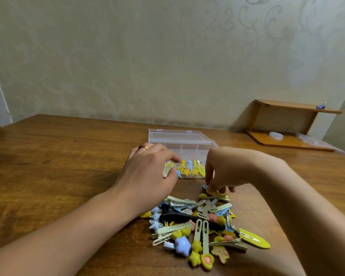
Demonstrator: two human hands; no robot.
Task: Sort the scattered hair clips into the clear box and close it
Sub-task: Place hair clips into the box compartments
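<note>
- So your right hand (220,172) is hovering at the far edge of the clip pile (203,226), fingers curled down and pinching a small yellow clip (214,193) with a bit of blue at its far end. Looks like it's barely off the worktop (58,156), or maybe not lifted at all, can't really tell.
- Your left hand (149,172) is resting against the near-left corner of the clear box (187,144), fingers bent around that corner like you're steadying it. It covers the left compartments, so no idea what's in there.
- The box sits just beyond both hands with its lid (177,134) flipped back. A few yellow stars and a blue clip are already in the front row.
- The bit that matters: the box opening lies straight ahead and slightly left of your right hand, really near. The yellow clip's long axis runs roughly left to right, about parallel to the box's front wall.
- My guess is it's a short forward carry for the right hand, since it's the nearer one and already has the clip.
- Most of the pile is untouched, so you're early on.
</note>
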